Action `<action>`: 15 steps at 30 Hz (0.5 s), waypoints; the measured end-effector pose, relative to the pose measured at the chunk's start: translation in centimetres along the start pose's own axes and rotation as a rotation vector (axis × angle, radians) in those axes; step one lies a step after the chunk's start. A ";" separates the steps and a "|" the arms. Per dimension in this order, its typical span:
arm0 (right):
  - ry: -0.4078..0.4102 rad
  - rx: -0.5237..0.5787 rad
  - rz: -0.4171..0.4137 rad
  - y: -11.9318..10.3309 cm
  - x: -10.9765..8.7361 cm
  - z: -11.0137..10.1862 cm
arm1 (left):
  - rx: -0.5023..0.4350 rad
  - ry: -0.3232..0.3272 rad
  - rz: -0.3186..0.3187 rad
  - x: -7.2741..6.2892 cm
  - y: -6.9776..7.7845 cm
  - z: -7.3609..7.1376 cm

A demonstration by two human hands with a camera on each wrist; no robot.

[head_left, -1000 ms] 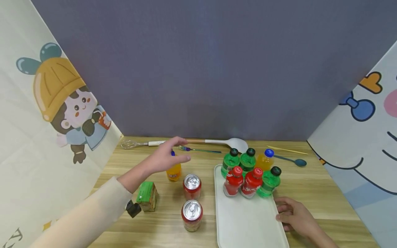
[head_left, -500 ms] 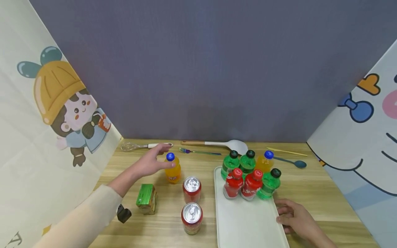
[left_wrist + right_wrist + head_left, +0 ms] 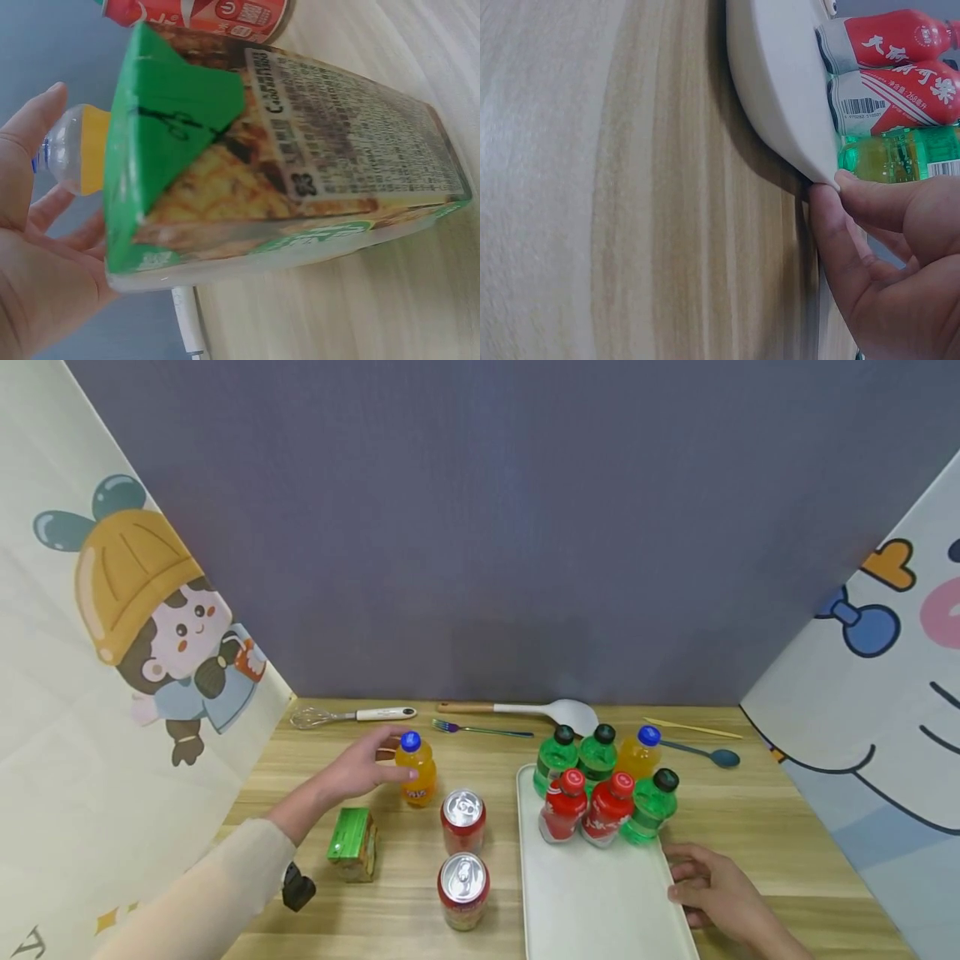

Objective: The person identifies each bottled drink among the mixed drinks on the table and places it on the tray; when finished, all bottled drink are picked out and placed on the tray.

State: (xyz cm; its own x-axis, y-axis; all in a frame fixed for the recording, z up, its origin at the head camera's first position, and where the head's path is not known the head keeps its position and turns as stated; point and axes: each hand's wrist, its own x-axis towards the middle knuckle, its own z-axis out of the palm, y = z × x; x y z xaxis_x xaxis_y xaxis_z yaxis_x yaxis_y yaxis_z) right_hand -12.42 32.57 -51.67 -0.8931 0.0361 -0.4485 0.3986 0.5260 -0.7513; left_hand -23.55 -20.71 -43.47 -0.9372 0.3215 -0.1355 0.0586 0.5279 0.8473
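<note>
My left hand [image 3: 367, 767] is at the orange soda bottle [image 3: 420, 777] with the blue cap. Its thumb overlaps the bottle's front and its other fingers reach behind it, spread apart. In the left wrist view, a green-topped juice carton [image 3: 300, 172] fills the middle, hiding much of the bottle [image 3: 75, 150] beyond it. My right hand [image 3: 716, 893] pinches the right edge of the white tray [image 3: 600, 902] between thumb and fingers, as the right wrist view shows at the tray's rim [image 3: 787, 142].
Green bottles [image 3: 651, 807], red bottles [image 3: 564, 810] and another orange bottle [image 3: 639, 753] crowd the tray's far end. Two red cans [image 3: 463, 893] stand left of the tray. A whisk [image 3: 352, 717], fork [image 3: 483, 729], white ladle-like utensil [image 3: 573, 714] and blue spoon [image 3: 712, 756] lie along the back.
My left hand has drawn back from above the orange bottle, lowered beside it, and then moved in around it. My right hand has stayed at the tray's edge.
</note>
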 end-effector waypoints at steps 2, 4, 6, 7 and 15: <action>0.000 -0.004 0.000 0.0 0.0 0.0 | -0.001 -0.004 0.006 0.0 -0.1 0.1; 0.004 -0.004 0.008 0.0 0.0 0.0 | -0.009 0.000 -0.001 0.1 0.0 0.2; 0.004 -0.004 0.005 0.0 -0.1 0.0 | -0.002 0.005 0.001 0.0 0.0 0.3; 0.005 -0.002 0.004 0.0 -0.1 0.0 | 0.001 0.009 -0.001 0.1 0.0 0.3; 0.020 -0.007 0.004 -0.1 -0.1 0.1 | 0.022 0.035 -0.003 0.3 -0.1 0.2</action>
State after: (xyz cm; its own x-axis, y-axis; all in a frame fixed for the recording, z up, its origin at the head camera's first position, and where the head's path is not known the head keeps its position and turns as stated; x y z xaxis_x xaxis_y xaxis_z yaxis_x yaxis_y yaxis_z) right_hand -12.34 32.44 -51.61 -0.8957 0.0554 -0.4413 0.4005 0.5319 -0.7461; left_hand -23.80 -20.49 -43.72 -0.9489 0.2923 -0.1194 0.0631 0.5462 0.8353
